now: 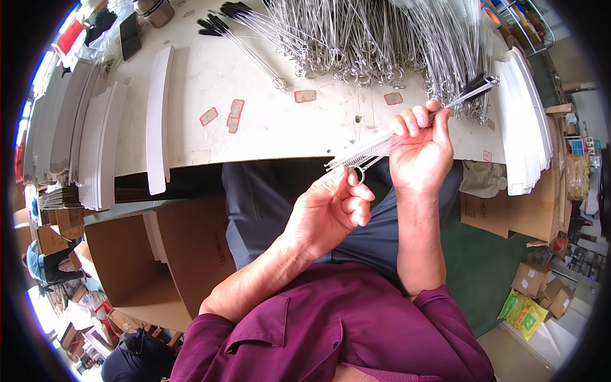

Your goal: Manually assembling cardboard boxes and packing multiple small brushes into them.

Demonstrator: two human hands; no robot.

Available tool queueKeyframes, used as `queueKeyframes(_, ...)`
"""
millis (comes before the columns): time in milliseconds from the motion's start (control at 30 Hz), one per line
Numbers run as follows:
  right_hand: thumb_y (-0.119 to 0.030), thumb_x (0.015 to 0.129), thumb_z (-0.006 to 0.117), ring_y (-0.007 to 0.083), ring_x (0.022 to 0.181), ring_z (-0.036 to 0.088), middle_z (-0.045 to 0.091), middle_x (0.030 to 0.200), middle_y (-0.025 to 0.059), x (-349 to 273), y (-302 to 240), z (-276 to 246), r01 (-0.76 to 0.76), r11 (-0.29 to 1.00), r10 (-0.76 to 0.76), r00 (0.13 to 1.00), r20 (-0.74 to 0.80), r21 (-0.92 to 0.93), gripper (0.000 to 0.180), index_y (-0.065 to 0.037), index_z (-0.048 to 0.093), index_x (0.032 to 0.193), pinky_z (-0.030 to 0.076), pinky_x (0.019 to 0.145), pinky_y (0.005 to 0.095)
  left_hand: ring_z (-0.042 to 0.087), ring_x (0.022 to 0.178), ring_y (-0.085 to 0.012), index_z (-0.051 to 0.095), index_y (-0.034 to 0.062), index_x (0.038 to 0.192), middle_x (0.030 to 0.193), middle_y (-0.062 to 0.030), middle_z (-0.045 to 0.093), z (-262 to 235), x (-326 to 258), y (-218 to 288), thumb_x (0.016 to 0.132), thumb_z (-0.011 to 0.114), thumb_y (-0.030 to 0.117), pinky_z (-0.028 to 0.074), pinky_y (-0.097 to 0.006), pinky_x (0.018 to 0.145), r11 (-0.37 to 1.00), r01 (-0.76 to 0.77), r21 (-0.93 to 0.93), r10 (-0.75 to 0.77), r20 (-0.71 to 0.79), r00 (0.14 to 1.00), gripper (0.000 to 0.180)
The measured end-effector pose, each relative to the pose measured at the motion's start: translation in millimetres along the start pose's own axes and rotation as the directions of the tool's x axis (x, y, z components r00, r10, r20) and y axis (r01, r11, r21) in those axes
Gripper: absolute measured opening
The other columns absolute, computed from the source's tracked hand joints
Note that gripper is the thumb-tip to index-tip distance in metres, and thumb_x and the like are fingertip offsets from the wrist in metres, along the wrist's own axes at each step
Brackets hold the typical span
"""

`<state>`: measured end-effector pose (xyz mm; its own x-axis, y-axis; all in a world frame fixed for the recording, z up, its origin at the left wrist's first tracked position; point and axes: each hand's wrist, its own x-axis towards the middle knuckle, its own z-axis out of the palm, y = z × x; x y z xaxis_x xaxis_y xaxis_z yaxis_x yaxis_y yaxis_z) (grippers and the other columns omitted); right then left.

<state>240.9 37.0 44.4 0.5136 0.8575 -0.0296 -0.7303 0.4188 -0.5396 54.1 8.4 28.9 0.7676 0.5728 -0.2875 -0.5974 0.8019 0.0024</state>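
A small bundle of thin wire brushes [375,150] is held above my lap at the table's front edge, slanting up to the right. My right hand [421,149] is closed round the middle of it. At its lower left end, my left hand [334,207] pinches near a wire ring [360,175]. Black bristles [476,84] show by the upper right end; whether they belong to this bundle I cannot tell. Beyond my hands lies a large pile of wire brushes [356,41], ring ends toward me. A few black-tipped brushes [245,51] lie apart on the left.
The white table [267,130] carries red-edged paper labels [235,116]. White folded card strips stand at left [108,143] and right [525,121], and one strip [159,118] overhangs the edge. An open cardboard box [137,261] sits at lower left. A metal flask [154,11] stands far left.
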Motion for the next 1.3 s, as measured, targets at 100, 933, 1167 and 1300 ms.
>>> queueKeyframes(100, -0.036, 0.111, 0.045, 0.0147, 0.071, 0.041, 0.046, 0.079, 0.0001, -2.3, 0.2, 2.2, -0.031, 0.999, 0.031, 0.999, -0.029, 0.011, 0.033, -0.007, 0.06, 0.105, 0.037, 0.069, 0.033, 0.069, 0.068, -0.0264, 0.061, 0.0034, 0.102, 0.092, -0.0179, 0.073, -3.7, 0.8, -4.8, 0.106, 0.058, 0.031, 0.057, -0.037, 0.067, 0.991, 0.041, 0.124, -0.043, 0.014, 0.999, 0.028)
queueKeyframes(933, -0.031, 0.114, 0.037, 0.0106, 0.06, 0.033, 0.04, 0.074, -0.0012, -2.5, -1.7, 9.3, -0.048, 0.998, 0.052, 0.993, -0.109, 0.042, 0.034, -0.005, 0.056, 0.104, 0.033, 0.056, 0.0273, 0.069, 0.068, -0.0175, 0.066, 0.0023, 0.102, 0.085, -0.0098, 0.071, -4.9, 1.9, -12.5, 0.101, 0.068, 0.015, 0.06, -0.033, 0.07, 0.876, -0.111, 0.47, 0.228, -0.2, 0.953, 0.013)
queueKeyframes(1167, -0.038, 0.113, 0.04, 0.008, 0.055, 0.031, 0.04, 0.071, -0.0037, 1.7, 4.5, 3.8, -0.1, 0.995, 0.101, 0.992, -0.072, 0.006, 0.037, -0.008, 0.059, 0.102, 0.027, 0.047, 0.0235, 0.069, 0.069, -0.019, 0.067, -0.0017, 0.104, 0.084, -0.011, 0.071, -6.5, 7.8, -13.0, 0.098, 0.071, 0.014, 0.062, -0.036, 0.07, 0.811, -0.003, 0.585, 0.151, -0.203, 0.967, 0.017)
queueKeyframes(1300, -0.037, 0.113, 0.041, 0.0065, 0.054, 0.028, 0.036, 0.069, -0.0058, 3.8, 0.3, 0.7, -0.16, 0.986, 0.161, 0.987, -0.03, 0.039, 0.036, -0.009, 0.059, 0.101, 0.024, 0.044, 0.024, 0.069, 0.073, -0.0191, 0.065, -0.006, 0.107, 0.088, -0.0141, 0.07, -4.3, 10.2, -10.8, 0.096, 0.071, 0.013, 0.06, -0.035, 0.07, 0.72, 0.096, 0.687, 0.063, -0.202, 0.977, 0.023)
